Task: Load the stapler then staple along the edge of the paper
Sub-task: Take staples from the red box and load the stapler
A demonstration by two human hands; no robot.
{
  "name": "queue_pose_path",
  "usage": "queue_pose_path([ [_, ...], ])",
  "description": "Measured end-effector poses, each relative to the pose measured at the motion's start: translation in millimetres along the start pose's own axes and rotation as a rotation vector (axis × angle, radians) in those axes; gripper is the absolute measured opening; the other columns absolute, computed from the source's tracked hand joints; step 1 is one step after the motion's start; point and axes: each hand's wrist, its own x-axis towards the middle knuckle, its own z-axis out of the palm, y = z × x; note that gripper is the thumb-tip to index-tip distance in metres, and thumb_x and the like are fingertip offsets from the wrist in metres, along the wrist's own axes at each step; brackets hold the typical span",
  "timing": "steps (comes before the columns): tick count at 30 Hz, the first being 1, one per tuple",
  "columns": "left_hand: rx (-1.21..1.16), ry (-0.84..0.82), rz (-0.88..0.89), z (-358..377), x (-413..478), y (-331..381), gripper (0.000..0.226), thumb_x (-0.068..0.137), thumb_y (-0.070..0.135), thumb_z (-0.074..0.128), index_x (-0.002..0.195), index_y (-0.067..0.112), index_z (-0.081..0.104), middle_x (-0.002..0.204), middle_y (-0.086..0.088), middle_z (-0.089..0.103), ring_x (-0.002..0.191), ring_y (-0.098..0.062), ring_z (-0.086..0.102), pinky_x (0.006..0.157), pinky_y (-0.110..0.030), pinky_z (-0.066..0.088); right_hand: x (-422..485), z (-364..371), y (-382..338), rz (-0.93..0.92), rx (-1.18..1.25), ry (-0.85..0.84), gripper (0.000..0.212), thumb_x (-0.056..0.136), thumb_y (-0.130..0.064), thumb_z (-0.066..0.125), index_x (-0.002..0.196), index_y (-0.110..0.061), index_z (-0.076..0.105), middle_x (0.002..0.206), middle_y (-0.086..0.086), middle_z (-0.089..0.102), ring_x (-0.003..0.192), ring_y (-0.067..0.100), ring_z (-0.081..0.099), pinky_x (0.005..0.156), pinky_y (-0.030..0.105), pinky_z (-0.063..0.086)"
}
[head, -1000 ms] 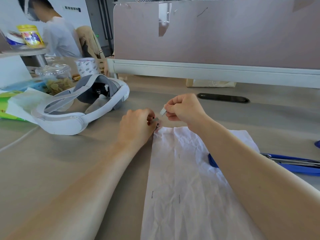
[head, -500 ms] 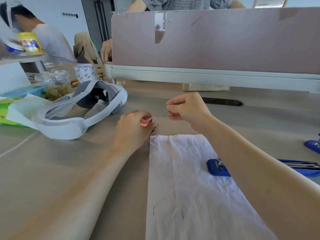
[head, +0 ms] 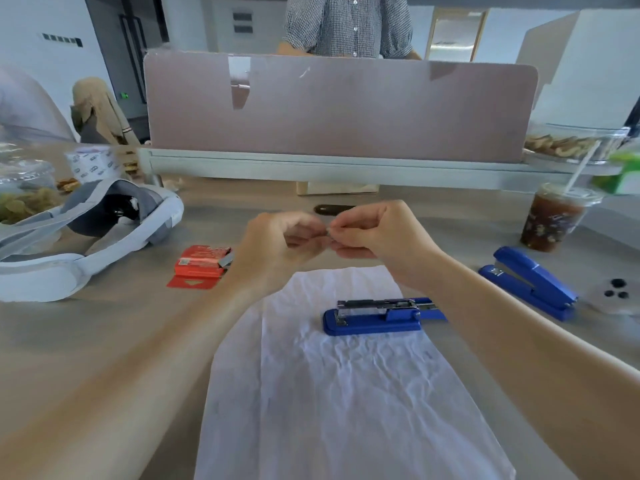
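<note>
A crumpled white paper [head: 346,393] lies on the grey desk in front of me. On its far right part rests the blue stapler [head: 377,315], swung open with its metal staple channel showing; the blue top half [head: 530,280] lies to the right on the desk. My left hand [head: 277,247] and right hand [head: 377,237] meet above the paper's far edge, both pinching a small silvery strip of staples [head: 329,232]. A red staple box [head: 201,265] lies open on the desk left of my left hand, with staples sticking out of its end.
A white headset [head: 79,244] sits at the left, with snack containers behind it. An iced drink cup with a straw [head: 554,220] stands at the right, a phone [head: 613,296] beside the stapler top. A pink divider [head: 339,105] closes the desk's far side; a person stands behind it.
The view has tilted up and widened. The red staple box has left my left hand and lies on the desk. Both hands have come together on the staple strip.
</note>
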Motion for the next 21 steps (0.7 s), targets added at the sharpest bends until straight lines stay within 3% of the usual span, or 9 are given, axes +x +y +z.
queue_pose_path([
  [2, 0.025, -0.017, 0.003, 10.5, -2.0, 2.3, 0.012, 0.081, 0.017, 0.077, 0.088, 0.026, 0.071, 0.082, 0.012, 0.074, 0.076, -0.002, 0.072, 0.072, -0.013, 0.054, -11.6, -11.3, 2.0, -0.02, -0.086, 0.026, 0.006, 0.08, 0.0, 0.076, 0.083, -0.004, 0.074, 0.073, 0.011, 0.075, 0.068, 0.023, 0.074, 0.071, 0.034, 0.062],
  [5, 0.118, -0.067, 0.086, 24.3, -6.2, 4.6, 0.012, 0.082, 0.017, 0.076, 0.091, 0.023, 0.071, 0.082, 0.013, 0.073, 0.077, 0.0, 0.071, 0.072, -0.01, 0.052, -23.6, -26.2, 7.9, -0.094, -0.405, 0.091, 0.005, 0.079, -0.015, 0.08, 0.08, -0.016, 0.075, 0.075, 0.007, 0.076, 0.066, 0.023, 0.075, 0.067, 0.041, 0.063],
  [8, 0.203, -0.092, 0.16, 32.4, -13.2, 4.8, 0.01, 0.083, 0.013, 0.076, 0.09, 0.018, 0.071, 0.084, 0.008, 0.074, 0.08, 0.0, 0.071, 0.075, -0.011, 0.053, -32.3, -34.9, 18.6, -0.218, -0.622, 0.078, 0.003, 0.078, -0.023, 0.08, 0.077, -0.024, 0.077, 0.077, 0.0, 0.078, 0.067, 0.017, 0.073, 0.071, 0.04, 0.061],
  [10, 0.249, -0.116, 0.191, 35.4, -17.5, 5.1, 0.012, 0.082, 0.011, 0.076, 0.091, 0.017, 0.07, 0.086, 0.011, 0.074, 0.084, 0.002, 0.07, 0.075, -0.007, 0.05, -36.5, -37.2, 28.2, -0.31, -0.671, 0.031, 0.002, 0.08, -0.018, 0.077, 0.081, -0.019, 0.079, 0.077, -0.003, 0.077, 0.068, 0.009, 0.072, 0.074, 0.033, 0.059],
  [15, 0.291, -0.119, 0.2, 39.5, -24.6, 2.6, 0.014, 0.08, 0.015, 0.077, 0.091, 0.019, 0.069, 0.085, 0.017, 0.072, 0.088, 0.002, 0.068, 0.074, -0.003, 0.046, -40.2, -41.0, 40.4, -0.48, -0.758, -0.074, 0.007, 0.082, -0.011, 0.076, 0.087, -0.014, 0.079, 0.08, -0.004, 0.076, 0.074, 0.008, 0.07, 0.073, 0.016, 0.055],
  [21, 0.311, -0.233, 0.025, 31.8, -35.1, -10.9, 0.032, 0.073, 0.036, 0.082, 0.101, 0.028, 0.068, 0.096, 0.024, 0.068, 0.093, 0.003, 0.063, 0.081, -0.016, 0.049, -44.5, -46.3, 49.4, -0.352, -0.641, -0.121, 0.008, 0.079, -0.006, 0.077, 0.083, -0.013, 0.079, 0.08, -0.007, 0.075, 0.074, 0.0, 0.069, 0.072, 0.006, 0.049],
])
